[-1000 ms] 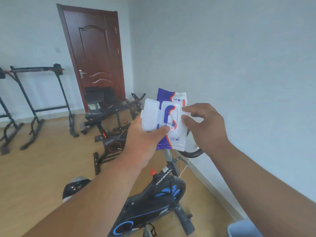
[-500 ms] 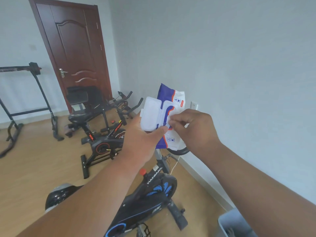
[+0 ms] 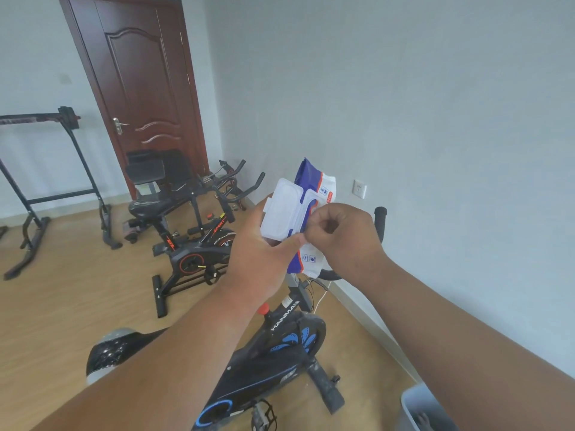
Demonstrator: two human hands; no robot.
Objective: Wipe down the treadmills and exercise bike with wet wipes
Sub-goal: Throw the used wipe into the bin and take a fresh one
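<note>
Between my two hands, the wet wipes pack (image 3: 311,219) has its lid flipped back; my left hand (image 3: 264,253) keeps its grip clamped round it while my right hand (image 3: 339,241) pinches at the opening. Below the grip, the blue exercise bike (image 3: 273,353) looks untouched, so I judge all wiping remains.

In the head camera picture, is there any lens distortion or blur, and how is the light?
Head view: the wide angle bends straight lines, so the dark red wooden door leans; light is soft and even, with no hard shadows or glare; the left hand and right hand on the blue and white wet wipe pack look slightly soft; the grey bin is cut off.
</note>
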